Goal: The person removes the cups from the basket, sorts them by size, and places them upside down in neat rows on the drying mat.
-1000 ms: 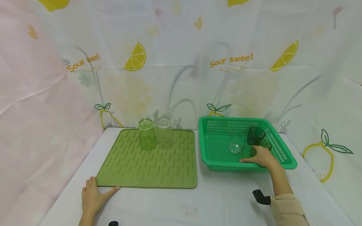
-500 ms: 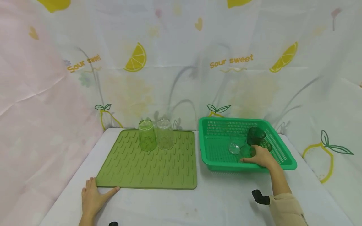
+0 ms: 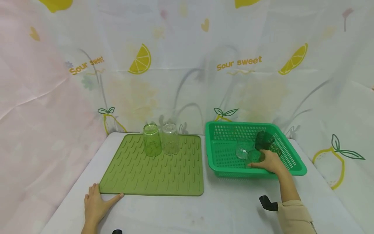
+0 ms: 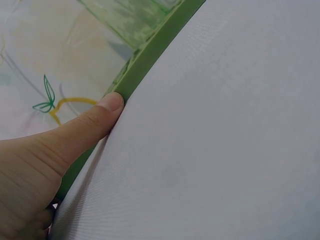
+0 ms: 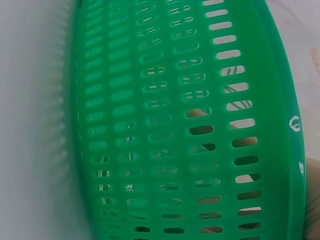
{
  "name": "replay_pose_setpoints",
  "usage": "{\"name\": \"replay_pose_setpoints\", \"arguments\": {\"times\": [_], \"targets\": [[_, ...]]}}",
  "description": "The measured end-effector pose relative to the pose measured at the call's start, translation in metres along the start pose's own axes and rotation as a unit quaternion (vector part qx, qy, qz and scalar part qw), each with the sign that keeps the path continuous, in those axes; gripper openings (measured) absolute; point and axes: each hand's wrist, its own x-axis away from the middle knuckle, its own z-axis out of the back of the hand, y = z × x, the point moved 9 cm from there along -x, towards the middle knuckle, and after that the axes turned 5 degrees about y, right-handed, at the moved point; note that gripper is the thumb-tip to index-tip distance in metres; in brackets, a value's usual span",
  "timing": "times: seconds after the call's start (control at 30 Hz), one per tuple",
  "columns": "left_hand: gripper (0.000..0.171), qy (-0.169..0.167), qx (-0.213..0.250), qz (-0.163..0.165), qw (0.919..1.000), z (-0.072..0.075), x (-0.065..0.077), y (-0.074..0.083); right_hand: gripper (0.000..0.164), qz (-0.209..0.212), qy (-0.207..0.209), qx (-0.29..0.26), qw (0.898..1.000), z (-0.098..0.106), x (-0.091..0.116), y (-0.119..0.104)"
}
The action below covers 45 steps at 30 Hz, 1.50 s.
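The green mat [image 3: 155,177] lies flat on the bench [image 3: 163,214]. At the mat's near left corner rests the left hand [image 3: 97,206], fingers straight, thumb spread against the near edge, holding nothing; this contact presumably steadies the mat. On the mat's far half stand a tall green glass [image 3: 152,140] and a tall clear glass [image 3: 170,140], side by side and apparently mouth down, which likely gives each its broader end as footing. Just right of the mat sits the basket [image 3: 233,171], its raised sides probably confining the short clear glass [image 3: 242,152], the dark glass [image 3: 263,139] and a partly hidden patterned glass [image 3: 276,149]. Also in the basket, right of the mat, is the front glass [image 3: 253,156]; the right hand [image 3: 270,161] curls thumb and fingers about it, a span seemingly suited to its width. Firmness of grip cannot be told: the basket screens the right wrist view.
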Motion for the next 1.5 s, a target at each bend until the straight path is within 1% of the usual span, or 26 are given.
{"name": "replay_pose_setpoints", "arguments": {"times": [0.3, 0.4, 0.53, 0.73, 0.87, 0.97, 1.1, 1.2, 1.33, 1.37, 1.43, 1.5], "targets": [[0.116, 0.012, -0.004, -0.010, 0.9999, 0.002, 0.001, 0.002, 0.093, 0.008, -0.001, 0.004, 1.000, 0.002, -0.002, -0.001], [0.116, 0.012, -0.005, -0.008, 0.9999, 0.001, 0.001, 0.002, 0.091, 0.015, 0.002, 0.009, 1.000, 0.003, -0.003, -0.002], [0.117, 0.012, -0.004, -0.006, 0.9999, 0.001, 0.001, 0.001, 0.089, 0.021, 0.006, 0.003, 1.000, 0.005, -0.002, -0.003], [0.117, 0.015, -0.002, -0.017, 0.9997, 0.003, 0.002, 0.004, 0.085, 0.024, 0.020, -0.031, 0.999, 0.011, 0.003, -0.005], [0.117, 0.010, -0.003, -0.018, 0.9998, 0.003, 0.001, 0.003, 0.083, 0.031, 0.039, -0.090, 0.995, 0.016, 0.006, -0.007], [0.117, -0.009, 0.005, -0.010, 0.9999, 0.001, -0.002, -0.001, 0.081, 0.042, 0.046, -0.163, 0.985, 0.020, 0.009, -0.008], [0.116, -0.054, 0.022, 0.015, 0.9982, -0.001, -0.006, -0.006, 0.076, 0.048, 0.052, -0.241, 0.968, 0.026, 0.014, -0.009], [0.111, -0.080, 0.028, 0.027, 0.9961, -0.001, -0.007, -0.005, 0.075, 0.045, 0.061, -0.274, 0.959, 0.030, 0.018, -0.011], [0.109, -0.093, 0.031, 0.028, 0.9948, 0.001, -0.006, 0.000, 0.075, 0.047, 0.072, -0.320, 0.944, 0.033, 0.021, -0.015], [0.111, -0.096, 0.031, 0.029, 0.9945, 0.001, -0.006, 0.001, 0.074, 0.052, 0.073, -0.334, 0.938, 0.034, 0.022, -0.016], [0.113, -0.095, 0.029, 0.028, 0.9946, 0.002, -0.006, 0.004, 0.073, 0.062, 0.077, -0.369, 0.924, 0.036, 0.023, -0.020], [0.114, -0.085, 0.025, 0.022, 0.9958, 0.006, -0.006, 0.008, 0.072, 0.078, 0.083, -0.410, 0.905, 0.038, 0.024, -0.023]]}}
